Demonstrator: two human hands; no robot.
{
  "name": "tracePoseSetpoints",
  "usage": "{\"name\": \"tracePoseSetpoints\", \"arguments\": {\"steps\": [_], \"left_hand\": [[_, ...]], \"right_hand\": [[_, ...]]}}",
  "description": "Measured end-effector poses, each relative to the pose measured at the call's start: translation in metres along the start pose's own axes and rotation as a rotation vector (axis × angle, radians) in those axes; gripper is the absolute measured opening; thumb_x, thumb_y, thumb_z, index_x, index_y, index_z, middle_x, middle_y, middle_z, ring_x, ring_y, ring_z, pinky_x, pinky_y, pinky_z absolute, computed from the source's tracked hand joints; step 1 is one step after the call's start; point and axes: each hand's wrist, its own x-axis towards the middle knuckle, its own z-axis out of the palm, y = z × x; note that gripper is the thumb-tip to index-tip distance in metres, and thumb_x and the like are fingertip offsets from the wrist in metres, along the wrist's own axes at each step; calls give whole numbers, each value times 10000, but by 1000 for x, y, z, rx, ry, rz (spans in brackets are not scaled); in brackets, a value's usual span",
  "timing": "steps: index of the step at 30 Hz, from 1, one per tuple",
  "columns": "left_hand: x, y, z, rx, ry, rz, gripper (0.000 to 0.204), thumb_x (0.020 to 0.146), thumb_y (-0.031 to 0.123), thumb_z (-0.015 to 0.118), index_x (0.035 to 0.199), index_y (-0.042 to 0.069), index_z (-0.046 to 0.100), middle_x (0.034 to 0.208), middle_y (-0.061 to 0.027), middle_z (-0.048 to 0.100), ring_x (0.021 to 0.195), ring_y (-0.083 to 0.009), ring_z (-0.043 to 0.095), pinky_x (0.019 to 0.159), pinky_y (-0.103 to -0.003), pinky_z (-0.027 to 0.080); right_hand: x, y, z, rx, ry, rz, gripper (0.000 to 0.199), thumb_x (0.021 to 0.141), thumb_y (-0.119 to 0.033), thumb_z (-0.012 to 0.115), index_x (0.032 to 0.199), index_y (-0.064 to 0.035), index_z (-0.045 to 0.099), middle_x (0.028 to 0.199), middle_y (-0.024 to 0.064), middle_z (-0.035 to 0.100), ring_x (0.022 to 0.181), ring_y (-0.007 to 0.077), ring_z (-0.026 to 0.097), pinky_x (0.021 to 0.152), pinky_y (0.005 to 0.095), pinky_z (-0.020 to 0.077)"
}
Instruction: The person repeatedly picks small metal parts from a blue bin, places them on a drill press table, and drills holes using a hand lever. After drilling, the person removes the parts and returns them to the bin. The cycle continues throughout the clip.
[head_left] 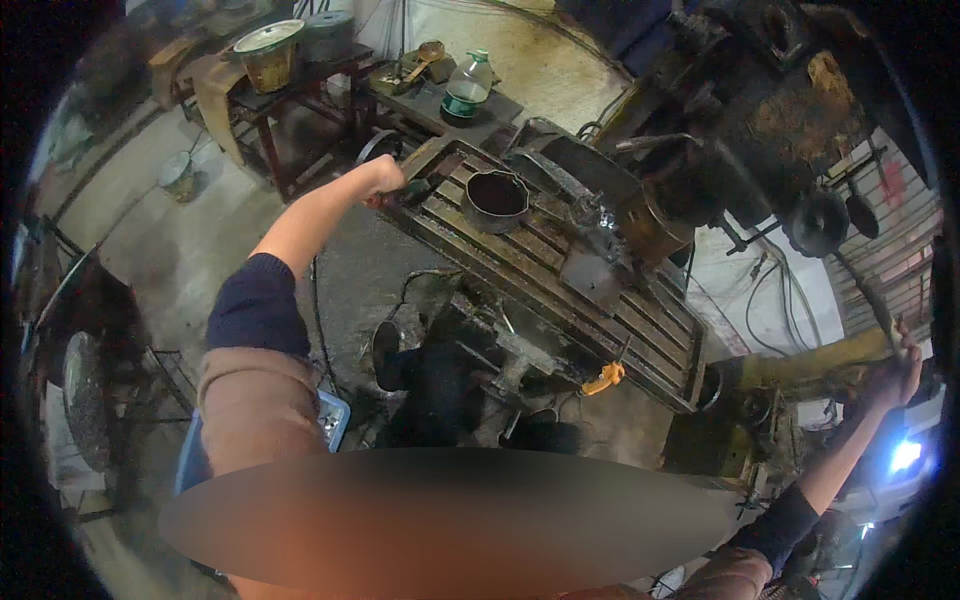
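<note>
At the left end of a slotted metal machine table (450,215), my left hand (384,180) is closed around a dark crank handle (415,188), mostly hidden by the fingers. Far to the right, my right hand (906,368) is wrapped round a long lever (868,290) that runs up to the dark round hub (818,222) of the machine head. A dark round can (496,202) stands on the table's left part. Near the table's middle, a metal workpiece or fixture (595,275) sits below the machine head, its details unclear.
An orange handle or rag (605,379) is at the table's near edge. Behind, a side bench (400,105) holds a clear bottle (468,85) with a green label. A lidded bucket (270,55) stands at the back left. A blue crate (335,420) sits low beside my left arm.
</note>
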Motion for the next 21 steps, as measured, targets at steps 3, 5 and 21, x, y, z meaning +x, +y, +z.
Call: {"name": "tracePoseSetpoints", "arguments": {"steps": [3,5,21], "left_hand": [[0,-23,-9,175,7,58,177,768,63,486,805,-84,578,641,-172,560,508,-267,568,442,-432,462],[-6,-25,-16,269,60,41,175,758,58,480,763,-84,581,646,-182,569,520,-281,587,438,-435,473],[-184,-193,-89,1042,243,-168,273,715,151,638,962,35,643,824,-126,653,782,-249,634,655,-381,499]], "right_hand": [[1,13,-10,-341,145,-99,329,895,-265,414,991,28,528,1166,179,510,1124,280,458,995,410,315],[6,17,-20,-225,143,-83,325,893,-242,428,996,44,544,1139,187,529,1103,279,475,982,408,329],[13,18,32,-270,58,-294,212,911,-119,438,914,61,550,994,174,583,960,254,549,927,374,370]]}}
